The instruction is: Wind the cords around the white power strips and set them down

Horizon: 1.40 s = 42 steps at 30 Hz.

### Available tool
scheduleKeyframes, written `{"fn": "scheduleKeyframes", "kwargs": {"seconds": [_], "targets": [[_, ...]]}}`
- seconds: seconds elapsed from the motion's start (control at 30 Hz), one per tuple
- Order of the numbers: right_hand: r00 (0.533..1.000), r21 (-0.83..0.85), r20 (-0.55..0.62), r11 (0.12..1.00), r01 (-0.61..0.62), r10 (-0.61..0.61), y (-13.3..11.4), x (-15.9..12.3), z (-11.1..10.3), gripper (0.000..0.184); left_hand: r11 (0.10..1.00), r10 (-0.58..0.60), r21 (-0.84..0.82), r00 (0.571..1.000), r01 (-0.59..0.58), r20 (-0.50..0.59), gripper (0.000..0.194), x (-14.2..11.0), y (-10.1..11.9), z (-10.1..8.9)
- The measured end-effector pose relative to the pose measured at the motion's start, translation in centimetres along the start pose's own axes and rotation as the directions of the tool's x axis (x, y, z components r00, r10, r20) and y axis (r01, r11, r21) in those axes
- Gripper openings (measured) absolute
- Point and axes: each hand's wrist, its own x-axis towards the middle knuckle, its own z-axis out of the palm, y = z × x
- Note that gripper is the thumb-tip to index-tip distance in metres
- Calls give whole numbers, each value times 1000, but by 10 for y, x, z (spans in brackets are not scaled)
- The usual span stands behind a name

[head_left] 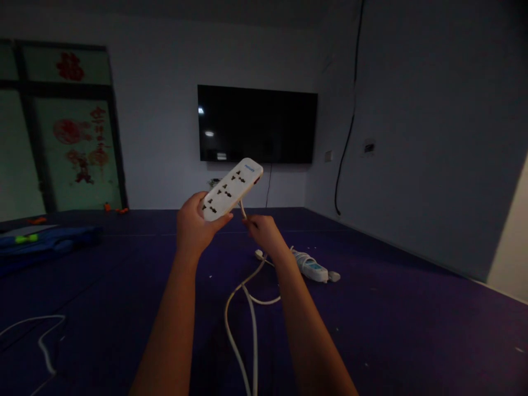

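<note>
My left hand [194, 224] is closed around the lower end of a white power strip [232, 190], which is tilted with its sockets facing me. A red switch [258, 179] shows near its upper right edge. Below the strip, my right hand [264, 231] pinches its white cord [242, 209] close to where it meets the strip. From there a loop of cable [227, 316] hangs down toward me. Beyond my right forearm, a second power strip [311, 268] lies on the floor with its cord wrapped around it. A white plug [259, 254] lies to its left.
A dark television [258, 125] hangs on the far wall. Blue fabric [49, 239] with a bright green item [26, 238] lies at left. Another white cable [45, 352] crosses the purple floor [136, 308]. A black cable [345, 151] dangles along the right wall.
</note>
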Motion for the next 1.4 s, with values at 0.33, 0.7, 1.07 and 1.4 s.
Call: {"fn": "scheduleKeyframes", "kwargs": {"seconds": [0.33, 0.7, 1.07, 1.4], "targets": [[980, -329, 51, 923, 200, -194, -27, -7, -3, 25, 750, 113, 631, 978, -201, 176, 51, 5, -12, -31], [965, -288, -159, 944, 158, -210, -17, -12, -28, 36, 778, 71, 544, 905, -314, 420, 51, 4, -10, -35], [961, 43, -258, 992, 114, -100, -6, -13, -39, 30, 961, 130, 123, 798, -248, 588, 49, 4, -8, -44], [992, 715, -56, 698, -39, 113, 24, -15, -34, 30, 967, 210, -252, 668, -34, 714, 46, -1, 3, -29]]}}
